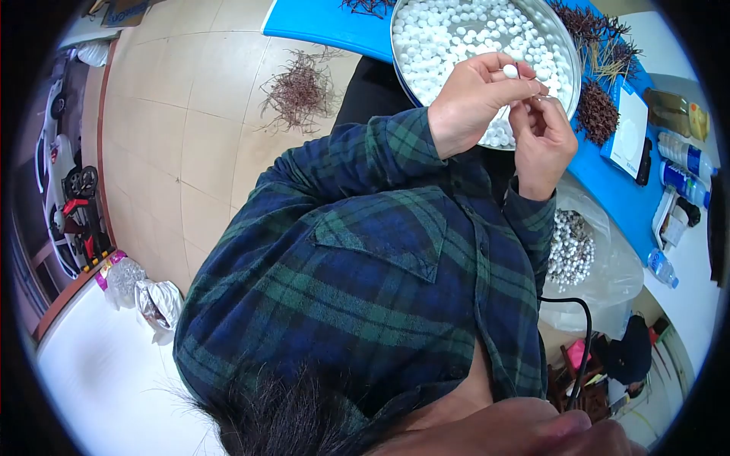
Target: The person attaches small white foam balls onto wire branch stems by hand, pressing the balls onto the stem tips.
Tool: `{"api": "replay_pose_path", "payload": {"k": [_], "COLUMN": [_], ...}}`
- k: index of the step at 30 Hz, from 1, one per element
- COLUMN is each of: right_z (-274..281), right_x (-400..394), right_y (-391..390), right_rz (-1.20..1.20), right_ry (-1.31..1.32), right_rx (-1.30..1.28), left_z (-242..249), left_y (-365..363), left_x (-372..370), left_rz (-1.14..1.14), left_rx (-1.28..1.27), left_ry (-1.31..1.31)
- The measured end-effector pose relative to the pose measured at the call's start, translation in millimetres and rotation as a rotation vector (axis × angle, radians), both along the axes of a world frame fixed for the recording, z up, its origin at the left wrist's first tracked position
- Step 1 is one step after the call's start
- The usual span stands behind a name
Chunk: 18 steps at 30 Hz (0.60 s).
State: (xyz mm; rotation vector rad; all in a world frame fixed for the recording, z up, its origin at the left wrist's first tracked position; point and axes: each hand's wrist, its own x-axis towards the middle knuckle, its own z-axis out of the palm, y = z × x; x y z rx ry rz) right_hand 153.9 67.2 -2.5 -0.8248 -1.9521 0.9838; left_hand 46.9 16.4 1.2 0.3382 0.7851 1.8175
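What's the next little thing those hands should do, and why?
Probably bring the right hand up to steady the white ball: it looks small and round at the left hand's fingers, and a slip could lose it among similar loose balls in the round pan.

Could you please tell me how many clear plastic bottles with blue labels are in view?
3: the upper bottle and middle bottle, close together at the right, and the lower bottle, near the end of the blue tabletop. Others may be hidden.

No txt legible; cardboard box [128, 11] lettering blurred; blue bottle label [683, 183] too small to read
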Motion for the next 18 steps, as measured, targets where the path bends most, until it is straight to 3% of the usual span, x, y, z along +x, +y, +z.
{"api": "replay_pose_path", "payload": {"k": [4, 8, 14, 18], "right_z": [2, 5, 35, 48], "right_x": [6, 12, 25, 40], "right_y": [6, 6, 7, 19], "right_rz": [0.032, 0.064, 0.09, 0.071], "right_ry": [0.089, 0.077, 0.007, 0.093], "right_rx": [-0.156, -0.313, -0.526, -0.599], "left_z": [-4, -1, 1, 10], "left_y": [1, -1, -1, -5], "left_x": [-3, -8, -16, -20], "left_rz": [-0.078, -0.111, -0.059, -0.146], "left_rx": [-0.013, -0.049, -0.01, 0.004], "left_ry": [0.017, 0.255, 0.318, 0.226]}}
